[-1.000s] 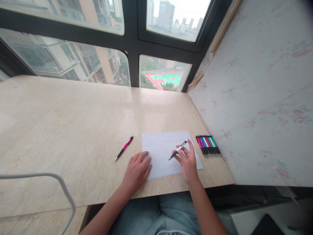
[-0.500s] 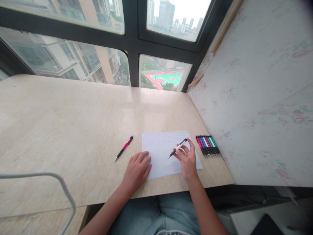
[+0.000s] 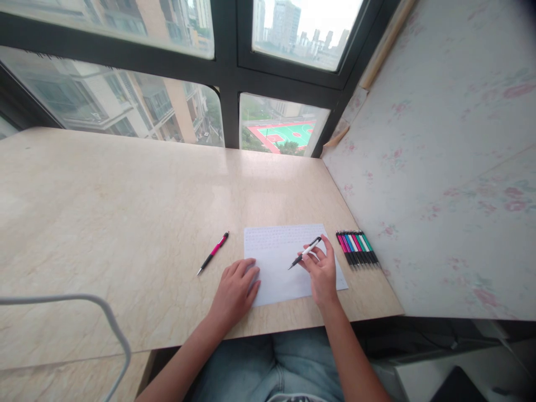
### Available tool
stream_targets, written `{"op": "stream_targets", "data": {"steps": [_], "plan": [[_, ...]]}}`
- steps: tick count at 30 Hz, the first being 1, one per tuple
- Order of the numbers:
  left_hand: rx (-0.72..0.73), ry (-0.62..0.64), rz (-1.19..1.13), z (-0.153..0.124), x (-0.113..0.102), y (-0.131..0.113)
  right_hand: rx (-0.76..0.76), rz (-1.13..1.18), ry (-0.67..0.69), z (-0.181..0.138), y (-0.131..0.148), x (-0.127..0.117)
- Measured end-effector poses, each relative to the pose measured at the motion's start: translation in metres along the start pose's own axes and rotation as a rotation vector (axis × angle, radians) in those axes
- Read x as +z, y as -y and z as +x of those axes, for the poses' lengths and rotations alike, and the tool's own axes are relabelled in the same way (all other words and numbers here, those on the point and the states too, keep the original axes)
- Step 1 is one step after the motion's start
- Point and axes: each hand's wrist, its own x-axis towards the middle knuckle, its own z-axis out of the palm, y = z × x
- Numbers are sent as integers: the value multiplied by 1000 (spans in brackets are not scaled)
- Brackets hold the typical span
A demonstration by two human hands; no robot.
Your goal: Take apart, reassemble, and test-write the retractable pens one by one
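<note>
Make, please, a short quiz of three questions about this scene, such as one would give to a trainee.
1. What does the right hand hold?
A) a green pen
B) a white-and-black pen
C) a blue pen

2. True or false: the separate pink-and-black pen lies off the sheet of paper, to its left.

3. Complete: the row of pens lies between the sheet of paper and the ______.

Key:
1. B
2. True; it lies directly on the marbled tabletop.
3. Floral-patterned wall
</note>
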Motion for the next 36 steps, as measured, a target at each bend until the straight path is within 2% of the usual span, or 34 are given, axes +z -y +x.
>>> {"op": "stream_targets", "data": {"steps": [22,36], "plan": [[-3,23,5,1,0,0,37,53,2,0,5,0],[17,-29,-22,-1,1,2,36,91,-39,10,-2,-11]]}}
